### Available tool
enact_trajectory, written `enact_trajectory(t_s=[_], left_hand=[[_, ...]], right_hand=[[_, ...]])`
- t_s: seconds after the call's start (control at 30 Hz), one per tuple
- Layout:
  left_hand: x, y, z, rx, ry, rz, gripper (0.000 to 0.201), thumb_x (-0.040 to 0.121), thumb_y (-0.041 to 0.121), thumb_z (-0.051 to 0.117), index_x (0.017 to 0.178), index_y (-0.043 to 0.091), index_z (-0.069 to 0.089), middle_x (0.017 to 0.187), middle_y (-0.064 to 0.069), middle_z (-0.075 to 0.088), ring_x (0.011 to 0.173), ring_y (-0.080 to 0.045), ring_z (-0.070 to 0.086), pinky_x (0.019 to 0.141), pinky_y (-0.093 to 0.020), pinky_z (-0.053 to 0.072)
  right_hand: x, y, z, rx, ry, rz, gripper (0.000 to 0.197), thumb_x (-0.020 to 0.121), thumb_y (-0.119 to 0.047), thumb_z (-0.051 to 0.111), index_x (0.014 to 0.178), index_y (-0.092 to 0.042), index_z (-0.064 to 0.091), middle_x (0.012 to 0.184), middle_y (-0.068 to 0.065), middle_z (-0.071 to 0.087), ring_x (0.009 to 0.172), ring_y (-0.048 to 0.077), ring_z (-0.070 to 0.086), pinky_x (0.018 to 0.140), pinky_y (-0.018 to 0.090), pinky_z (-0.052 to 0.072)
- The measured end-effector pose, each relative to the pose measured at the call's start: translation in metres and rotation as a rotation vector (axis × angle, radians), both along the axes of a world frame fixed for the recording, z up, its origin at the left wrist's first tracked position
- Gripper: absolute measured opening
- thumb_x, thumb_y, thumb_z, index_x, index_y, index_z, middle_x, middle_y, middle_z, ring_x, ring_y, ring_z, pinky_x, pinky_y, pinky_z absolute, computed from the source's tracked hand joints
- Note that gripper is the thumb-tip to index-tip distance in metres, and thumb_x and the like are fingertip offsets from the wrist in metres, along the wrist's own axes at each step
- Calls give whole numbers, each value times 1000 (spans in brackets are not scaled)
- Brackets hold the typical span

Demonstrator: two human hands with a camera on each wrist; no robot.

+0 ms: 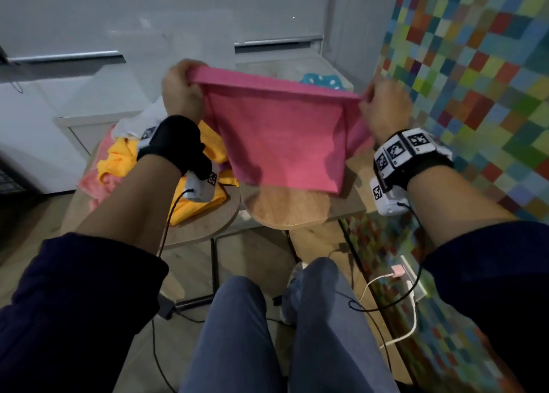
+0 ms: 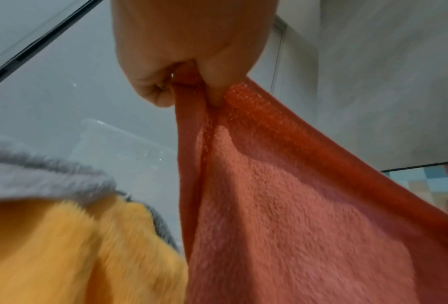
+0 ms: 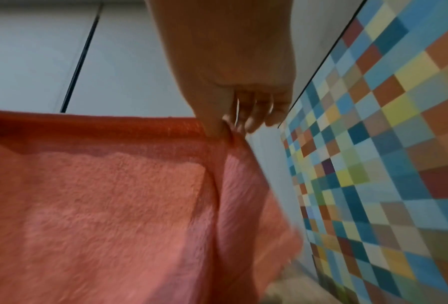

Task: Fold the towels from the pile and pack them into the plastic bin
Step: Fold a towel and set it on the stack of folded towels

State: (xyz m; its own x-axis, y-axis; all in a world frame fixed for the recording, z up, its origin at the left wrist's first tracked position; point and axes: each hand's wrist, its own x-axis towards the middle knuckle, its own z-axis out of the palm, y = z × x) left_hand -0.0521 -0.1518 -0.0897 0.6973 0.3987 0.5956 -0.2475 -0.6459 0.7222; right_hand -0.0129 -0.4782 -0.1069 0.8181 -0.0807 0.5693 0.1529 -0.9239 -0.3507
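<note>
A pink towel (image 1: 282,137) hangs in the air above the wooden table (image 1: 291,208), stretched between both hands. My left hand (image 1: 181,86) grips its upper left corner in a fist (image 2: 181,82). My right hand (image 1: 383,101) pinches the upper right corner (image 3: 222,127), with a flap of cloth folded behind. The pile (image 1: 166,161) of yellow, light pink and white towels lies on the left table, below my left wrist; yellow towel (image 2: 74,257) and grey cloth (image 2: 48,174) show in the left wrist view. The clear plastic bin (image 2: 119,148) stands behind, a teal dotted towel (image 1: 322,81) in it.
A multicoloured checkered wall (image 1: 475,95) runs close on the right. White cabinets (image 1: 89,119) stand behind the tables. My legs (image 1: 267,333) are below the table edge, with cables and a white power strip (image 1: 413,285) on the floor.
</note>
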Motion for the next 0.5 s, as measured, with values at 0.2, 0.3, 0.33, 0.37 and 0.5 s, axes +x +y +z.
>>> enact_trajectory(t_s=[0.2, 0.3, 0.33, 0.37, 0.5], left_hand=[[-11, -2, 14, -145, -71, -276, 37, 67, -7, 46, 93, 10, 65, 62, 26, 65, 64, 13, 57, 67, -14, 48], [-28, -2, -20, -150, 256, -442, 26, 82, -5, 56, 75, 18, 66, 45, 16, 60, 42, 4, 53, 46, -15, 45], [-32, 1, -33, -142, 385, -482, 27, 87, 0, 58, 71, 20, 66, 44, 13, 59, 40, 2, 53, 44, -13, 44], [-37, 3, -45, -119, 522, -500, 24, 89, 4, 58, 73, 20, 66, 45, 12, 60, 41, 2, 54, 43, -11, 44], [-50, 8, -76, 122, 910, -485, 10, 88, 20, 61, 82, 12, 66, 58, 5, 59, 55, -9, 53, 51, -16, 43]], right_hand=[[-11, -15, 4, 406, -212, 87, 14, 87, -5, 42, 95, -14, 48, 88, 4, 53, 82, 16, 50, 70, 28, 39], [-25, -27, -36, 425, -65, 13, 22, 88, -14, 36, 92, -5, 56, 88, 17, 53, 89, 29, 57, 78, 38, 43], [-32, -30, -47, 411, 15, -22, 31, 88, -18, 35, 93, 2, 58, 90, 21, 55, 94, 35, 58, 80, 40, 44], [-39, -32, -58, 401, 109, -47, 38, 88, -22, 34, 94, 7, 59, 94, 24, 58, 97, 38, 58, 81, 40, 45], [-64, -37, -97, 285, 512, -147, 49, 96, -31, 35, 107, 11, 58, 112, 26, 59, 104, 37, 56, 89, 40, 43]])
